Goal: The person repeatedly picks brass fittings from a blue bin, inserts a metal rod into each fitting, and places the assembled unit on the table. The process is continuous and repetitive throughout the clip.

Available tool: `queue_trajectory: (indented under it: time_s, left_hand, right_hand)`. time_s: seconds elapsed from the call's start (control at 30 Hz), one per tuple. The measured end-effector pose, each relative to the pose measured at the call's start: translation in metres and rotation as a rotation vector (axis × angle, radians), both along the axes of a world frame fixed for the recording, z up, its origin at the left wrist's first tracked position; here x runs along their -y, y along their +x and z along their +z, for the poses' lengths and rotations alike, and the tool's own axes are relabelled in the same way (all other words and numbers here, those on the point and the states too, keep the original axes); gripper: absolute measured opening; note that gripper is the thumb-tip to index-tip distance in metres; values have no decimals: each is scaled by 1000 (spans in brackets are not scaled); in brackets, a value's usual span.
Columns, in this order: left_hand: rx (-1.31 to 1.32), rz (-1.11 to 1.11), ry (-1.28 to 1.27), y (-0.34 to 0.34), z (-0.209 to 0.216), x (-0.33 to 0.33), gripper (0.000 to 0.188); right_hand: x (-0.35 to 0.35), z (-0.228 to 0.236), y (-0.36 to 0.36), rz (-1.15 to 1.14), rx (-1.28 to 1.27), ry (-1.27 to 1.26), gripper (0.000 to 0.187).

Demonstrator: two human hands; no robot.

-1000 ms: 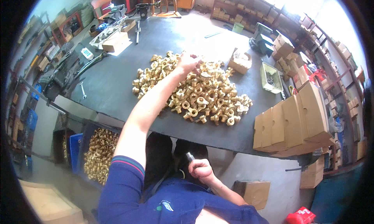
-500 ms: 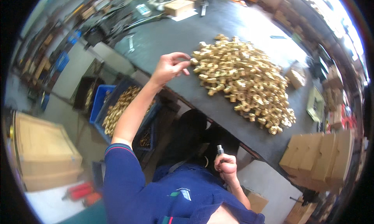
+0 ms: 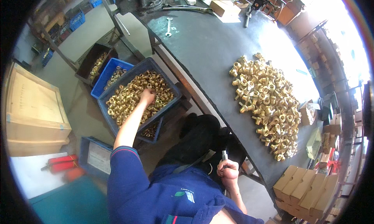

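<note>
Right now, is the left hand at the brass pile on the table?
No, the left hand is at the brass fittings in the large dark blue bin beside the table.

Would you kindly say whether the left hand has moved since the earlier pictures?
Yes: against the table, the left hand moved left, from the brass pile to the dark blue bin.

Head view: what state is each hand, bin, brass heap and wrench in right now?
Left hand: down among fittings in the large bin; grasp unclear.
Right hand: closed around a grey metal cylinder, whose end sticks out.
Large bin: open, well filled.
Bright blue bin: open, partly hidden, holding metal parts.
Brass heap: loose on the table.
Wrench: lying flat.
</note>
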State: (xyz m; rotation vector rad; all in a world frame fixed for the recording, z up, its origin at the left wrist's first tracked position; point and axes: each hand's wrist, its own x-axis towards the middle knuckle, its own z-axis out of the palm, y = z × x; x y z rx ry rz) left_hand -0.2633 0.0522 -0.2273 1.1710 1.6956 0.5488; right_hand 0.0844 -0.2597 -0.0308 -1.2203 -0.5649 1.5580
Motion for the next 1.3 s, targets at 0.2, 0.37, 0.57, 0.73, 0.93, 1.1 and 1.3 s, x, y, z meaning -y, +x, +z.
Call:
queue_trajectory:
  time_s: [0.2, 0.37, 0.57, 0.73, 0.93, 1.1, 1.3]
  left_hand:
    - [-438, -13, 106, 45, 29, -38, 36]
    - [-749, -128, 238, 36, -18, -56, 27]
    - [-791, -110, 264, 46, -23, -64, 36]
    - [-569, 10, 279, 52, 20, -42, 42]
    - [-809, -392, 104, 24, -16, -31, 68]
    - [-906, -403, 178, 23, -24, -22, 50]
    - [-975, -604, 38, 22, -30, -10, 36]
  right_hand:
    - [7, -3, -5, -40, 74, -46, 16]
    - [7, -10, -4, -1, 160, -60, 13]
    - [6, -8, 0, -9, 65, -170, 17]
    - [6, -4, -2, -6, 95, -131, 16]
    - [2, -13, -5, 146, 122, -155, 15]
    - [5, 1, -4, 146, 155, -168, 15]
    - [15, -5, -4, 114, 174, -143, 14]
